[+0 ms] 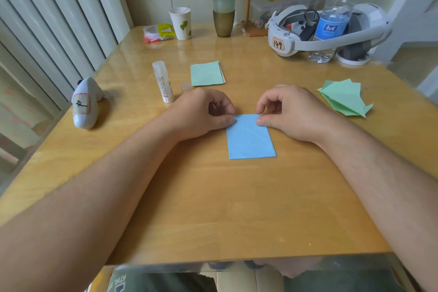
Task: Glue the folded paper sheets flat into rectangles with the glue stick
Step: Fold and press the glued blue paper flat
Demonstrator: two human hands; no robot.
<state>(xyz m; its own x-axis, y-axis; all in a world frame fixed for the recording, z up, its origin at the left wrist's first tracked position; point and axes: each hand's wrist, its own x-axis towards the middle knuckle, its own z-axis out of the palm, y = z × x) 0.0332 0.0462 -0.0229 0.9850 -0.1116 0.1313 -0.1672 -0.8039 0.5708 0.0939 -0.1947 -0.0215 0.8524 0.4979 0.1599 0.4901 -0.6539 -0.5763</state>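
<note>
Wooden table (213,208), blue paper (250,140), glue stick (163,82), perhaps its cap (186,87)

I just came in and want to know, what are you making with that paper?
A person is sticking folded paper into flat rectangles. Both hands, left hand and right hand, pinch the far corners of a blue folded rectangle lying on the wooden table. The glue stick lies uncapped to the left, untouched. A stack of rectangles with a green one on top sits behind, and green folded sheets wait on the right.
</note>
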